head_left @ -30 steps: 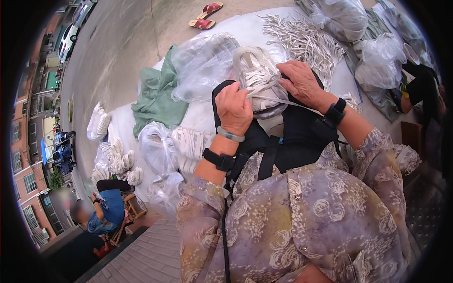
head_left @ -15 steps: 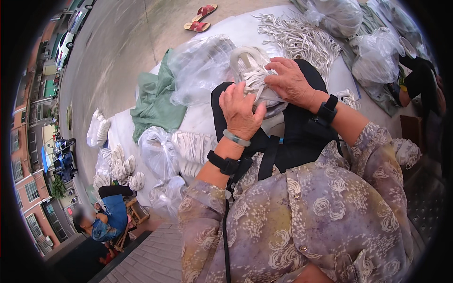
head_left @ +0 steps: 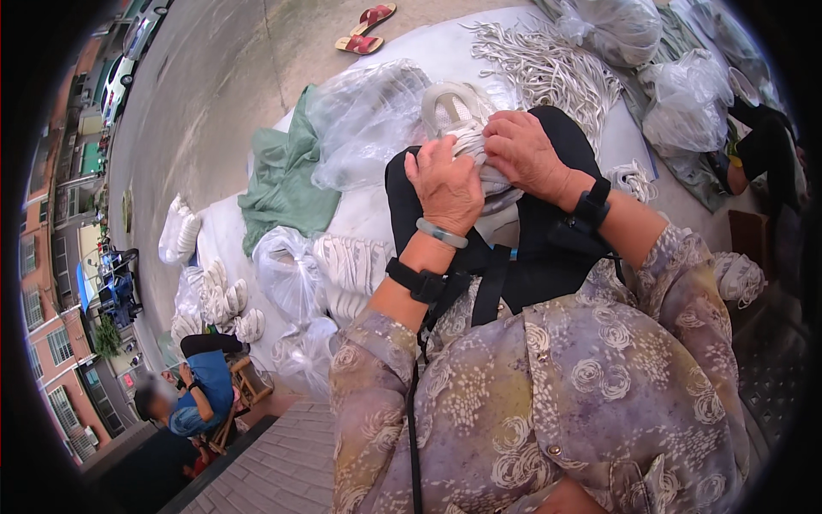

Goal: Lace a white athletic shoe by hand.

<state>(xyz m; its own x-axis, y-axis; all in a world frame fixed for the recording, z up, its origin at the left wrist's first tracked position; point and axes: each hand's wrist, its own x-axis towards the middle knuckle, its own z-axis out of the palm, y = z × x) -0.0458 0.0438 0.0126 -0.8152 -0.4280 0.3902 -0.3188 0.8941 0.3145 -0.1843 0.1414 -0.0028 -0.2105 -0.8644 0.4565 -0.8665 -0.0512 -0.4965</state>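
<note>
White shoe (head_left: 458,120) rests on the lap, toe pointing away, steadied for lacing: left hand (head_left: 445,184) and right hand (head_left: 527,154) both pinch its laces (head_left: 479,146) from above.

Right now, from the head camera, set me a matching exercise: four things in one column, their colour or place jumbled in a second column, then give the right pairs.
Things:
1. sandals
2. cloth
3. shoe
4. pile of laces

Colour or place:
A. green, crumpled on the white sheet to the left of the clear bags
B. white, held on the lap under the left hand and right hand
C. red, lying on the bare ground at the top
D. whitish strands spread on the sheet beyond the hands

Pairs: 1-C, 2-A, 3-B, 4-D
</note>
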